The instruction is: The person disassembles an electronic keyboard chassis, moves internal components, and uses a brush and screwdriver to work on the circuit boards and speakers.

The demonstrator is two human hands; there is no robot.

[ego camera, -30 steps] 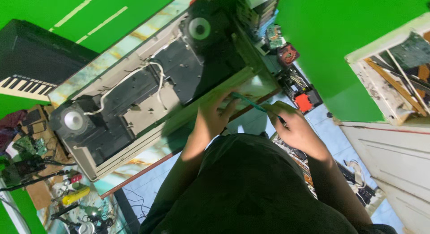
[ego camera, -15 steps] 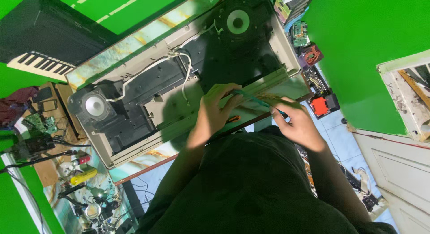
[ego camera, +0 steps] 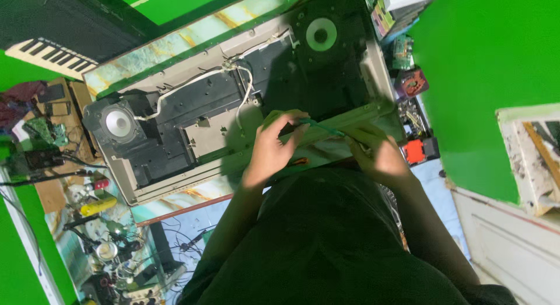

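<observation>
Carefully: green strip (ego camera: 322,129) pinched by left hand (ego camera: 271,147) and right hand (ego camera: 376,153) over keyboard case (ego camera: 175,185); strip could be snapped if bent.

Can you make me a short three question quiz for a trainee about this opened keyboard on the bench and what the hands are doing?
1. True or false: both hands grip one thin green strip.
2. What round parts sit at each end of the opened keyboard case?
3. The white cable runs: A) inside the case, B) on the floor, C) around a wrist.

Key:
1. True; the left hand and right hand hold it at the case's near edge.
2. Speakers.
3. A.
</observation>
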